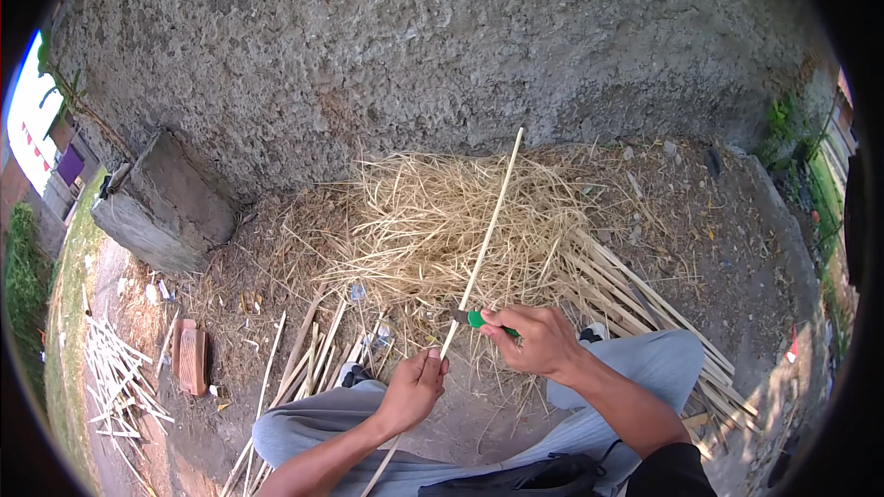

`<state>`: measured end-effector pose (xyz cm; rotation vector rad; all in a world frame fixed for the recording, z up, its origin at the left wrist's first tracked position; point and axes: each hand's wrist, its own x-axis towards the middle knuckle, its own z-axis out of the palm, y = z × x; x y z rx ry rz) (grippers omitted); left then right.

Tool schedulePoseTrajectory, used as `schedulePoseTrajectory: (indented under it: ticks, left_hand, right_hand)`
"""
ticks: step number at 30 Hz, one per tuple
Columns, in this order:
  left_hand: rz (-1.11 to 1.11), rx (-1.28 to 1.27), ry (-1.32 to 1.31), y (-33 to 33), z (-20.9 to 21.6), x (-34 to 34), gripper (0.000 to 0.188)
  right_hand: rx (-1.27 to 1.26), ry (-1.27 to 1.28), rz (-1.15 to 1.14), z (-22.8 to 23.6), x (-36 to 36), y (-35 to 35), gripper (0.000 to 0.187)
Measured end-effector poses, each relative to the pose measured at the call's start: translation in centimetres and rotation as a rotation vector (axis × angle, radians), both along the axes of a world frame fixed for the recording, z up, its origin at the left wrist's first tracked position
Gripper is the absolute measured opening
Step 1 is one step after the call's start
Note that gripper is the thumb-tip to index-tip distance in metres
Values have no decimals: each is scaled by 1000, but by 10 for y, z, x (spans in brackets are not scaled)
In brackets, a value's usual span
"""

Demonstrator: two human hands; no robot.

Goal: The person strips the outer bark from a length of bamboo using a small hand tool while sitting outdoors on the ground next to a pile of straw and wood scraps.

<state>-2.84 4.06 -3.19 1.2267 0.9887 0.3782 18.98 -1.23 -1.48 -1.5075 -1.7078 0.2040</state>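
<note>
A long, thin, pale strip of split wood or bamboo (495,216) slants up and away between my knees toward the wall. My left hand (413,392) is closed round its lower part, and the tail end runs down past my left wrist. In my right hand (536,339) is a knife (475,318) with a green handle, gripped in closed fingers. Its short dark blade lies against the strip, a little above my left hand. A large heap of curly pale shavings (442,221) spreads on the ground beyond.
Bundles of strips lie by my right leg (635,290) and left leg (313,350). A pile of white strips (115,373) sits far left, near a reddish brick (189,357). A concrete block (166,207) stands against the rough grey wall (442,55).
</note>
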Motion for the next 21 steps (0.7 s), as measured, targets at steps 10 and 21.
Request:
schedulePoseTrajectory:
  ticks: [10, 21]
  left_hand:
    - [3, -133, -19, -5, 1, -2, 39]
    - [-115, 108, 148, -16, -5, -13, 39]
  right_hand:
    - [59, -19, -47, -17, 2, 7, 12]
    - [-24, 22, -157, -23, 29, 20, 12]
